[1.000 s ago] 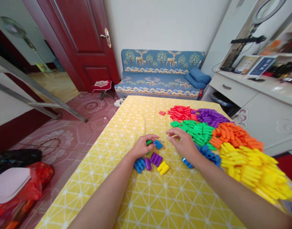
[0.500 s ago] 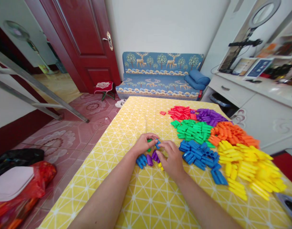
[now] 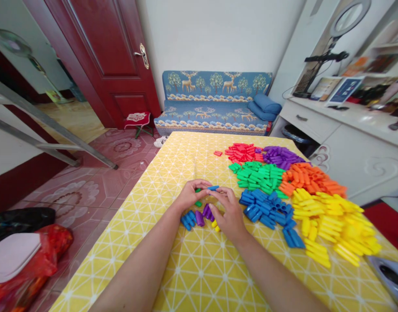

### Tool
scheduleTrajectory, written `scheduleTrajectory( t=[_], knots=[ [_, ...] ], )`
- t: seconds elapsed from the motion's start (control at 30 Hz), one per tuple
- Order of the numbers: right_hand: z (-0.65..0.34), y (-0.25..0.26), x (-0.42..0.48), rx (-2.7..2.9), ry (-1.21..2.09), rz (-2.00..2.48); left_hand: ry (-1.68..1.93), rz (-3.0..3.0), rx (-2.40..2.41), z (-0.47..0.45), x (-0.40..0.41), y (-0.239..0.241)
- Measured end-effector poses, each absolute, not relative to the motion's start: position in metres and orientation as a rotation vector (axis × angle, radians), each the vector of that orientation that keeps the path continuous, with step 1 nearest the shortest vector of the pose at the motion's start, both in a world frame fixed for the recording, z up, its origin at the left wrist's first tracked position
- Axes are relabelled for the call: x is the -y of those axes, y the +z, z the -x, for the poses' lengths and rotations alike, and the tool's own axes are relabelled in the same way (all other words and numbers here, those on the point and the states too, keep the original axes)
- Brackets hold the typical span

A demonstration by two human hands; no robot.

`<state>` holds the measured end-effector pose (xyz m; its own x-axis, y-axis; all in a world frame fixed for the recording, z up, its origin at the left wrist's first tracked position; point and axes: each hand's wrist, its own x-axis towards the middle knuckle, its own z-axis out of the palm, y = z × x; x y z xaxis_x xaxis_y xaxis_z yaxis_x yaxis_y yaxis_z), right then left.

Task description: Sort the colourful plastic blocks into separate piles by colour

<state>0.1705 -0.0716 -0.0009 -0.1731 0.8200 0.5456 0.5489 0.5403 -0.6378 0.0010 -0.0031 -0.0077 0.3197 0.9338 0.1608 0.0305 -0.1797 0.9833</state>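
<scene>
Between the fingertips of my left hand (image 3: 191, 194) and my right hand (image 3: 230, 213) is a small blue plastic tube piece (image 3: 213, 188), held roughly level above the table. Both hands are closed on it. Green pieces (image 3: 198, 203) lie under my left palm, partly hidden. Close to my left wrist are several blue pieces (image 3: 188, 220) side by side. A wider purple piece (image 3: 199, 219) and smaller purple pieces (image 3: 207, 211) lie between the hands. Yellow pieces (image 3: 215, 225) sit by my right thumb, partly covered by the hand.
On the right of the yellow-clothed table (image 3: 147, 242) lie heaps of blue (image 3: 267, 208), green (image 3: 259, 177), red (image 3: 241, 152), purple (image 3: 282, 157), orange (image 3: 314, 178) and yellow pieces (image 3: 338, 223). One red piece (image 3: 217, 153) lies apart. A patterned sofa (image 3: 215, 108) stands beyond.
The blue piece has turned from tilted to nearly level between my fingertips, and my fingers have shifted on it. The whole view has moved slightly; the heaps look the same.
</scene>
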Motion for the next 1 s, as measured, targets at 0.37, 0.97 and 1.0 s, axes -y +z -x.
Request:
scheduleTrajectory(
  t=[0.37, 0.97, 1.0],
  knots=[
    [-0.175, -0.006, 0.069, 1.799, 0.364, 1.194, 0.973, -1.523, -0.858, 0.000, 0.004, -0.010],
    [-0.309, 0.031, 0.022, 1.594, 0.308, 1.686, 0.948, -1.551, -0.965, 0.001, 0.006, -0.002],
    [-0.319, 0.030, 0.019, 1.629, 0.356, 1.731, 0.958, -1.530, -0.963, 0.001, 0.006, -0.002]
  ],
)
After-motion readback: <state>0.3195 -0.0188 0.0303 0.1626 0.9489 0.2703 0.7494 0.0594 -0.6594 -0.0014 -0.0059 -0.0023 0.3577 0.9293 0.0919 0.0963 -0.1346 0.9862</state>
